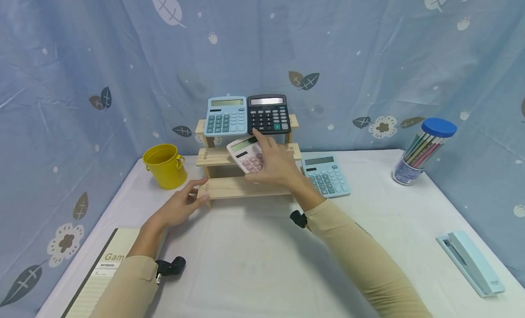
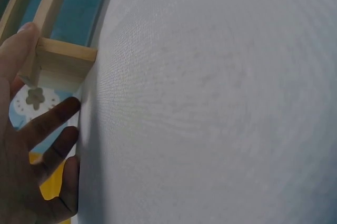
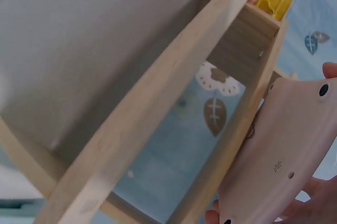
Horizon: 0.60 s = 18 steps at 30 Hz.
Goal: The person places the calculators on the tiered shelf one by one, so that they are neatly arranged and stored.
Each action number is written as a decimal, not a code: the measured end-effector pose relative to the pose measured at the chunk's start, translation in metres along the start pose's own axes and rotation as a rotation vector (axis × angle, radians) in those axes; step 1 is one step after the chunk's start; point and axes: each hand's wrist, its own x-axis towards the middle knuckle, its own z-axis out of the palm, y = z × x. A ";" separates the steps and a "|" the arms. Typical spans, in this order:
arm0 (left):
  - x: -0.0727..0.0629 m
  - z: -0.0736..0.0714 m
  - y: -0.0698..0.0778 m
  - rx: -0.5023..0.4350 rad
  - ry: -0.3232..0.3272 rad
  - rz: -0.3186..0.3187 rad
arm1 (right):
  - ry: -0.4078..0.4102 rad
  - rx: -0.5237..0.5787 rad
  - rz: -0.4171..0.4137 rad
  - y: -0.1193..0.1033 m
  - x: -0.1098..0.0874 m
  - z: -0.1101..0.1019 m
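The right hand (image 1: pixel 279 165) has its grip closed on a pink and white calculator (image 1: pixel 246 153), pinching it by its right side, with the index finger reaching to the top edge and the thumb at the lower edge. The calculator is tilted, its display end toward the upper left, in front of the middle step of a wooden rack (image 1: pixel 242 187); the right wrist view shows its pale pink back close alongside the rack's wood, and whether the two touch I cannot tell. The left hand (image 1: pixel 182 206) is at the left end of the rack's lowest step: its grip spans that end, thumb at the front edge and index finger toward the rear corner, while the left wrist view shows the remaining three fingers spread apart below. On the top step, a blue calculator (image 1: pixel 225 120) and a black calculator (image 1: pixel 268 115) lean back side by side. A second blue calculator (image 1: pixel 326 176) lies on the white-covered desk (image 1: pixel 254 254), just right of the rack. A yellow bucket (image 1: pixel 166 170) stands left of the rack, and a notebook (image 1: pixel 110 259) lies partly under the left forearm. Far right are a blue-lidded jar of pencils (image 1: pixel 424 151) and, nearer the person, a pale blue stapler (image 1: pixel 471 263).
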 end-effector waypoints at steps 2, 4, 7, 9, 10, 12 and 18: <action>0.000 -0.001 0.000 -0.002 -0.010 -0.011 | 0.015 -0.003 0.004 -0.002 0.002 0.005; 0.001 -0.002 0.000 -0.004 -0.017 -0.026 | 0.032 -0.004 0.011 -0.003 0.004 0.009; 0.002 -0.003 0.001 -0.008 -0.025 -0.046 | 0.058 0.002 0.023 -0.006 0.009 0.017; 0.002 -0.003 0.001 -0.009 -0.030 -0.052 | 0.077 0.012 0.035 -0.009 0.011 0.021; 0.002 -0.003 0.000 -0.009 -0.033 -0.053 | 0.084 0.016 0.043 -0.010 0.012 0.024; 0.001 -0.003 0.000 -0.007 -0.039 -0.049 | 0.091 0.022 0.056 -0.014 0.015 0.028; 0.001 -0.004 0.001 -0.003 -0.038 -0.034 | 0.068 0.024 0.064 -0.024 0.019 0.035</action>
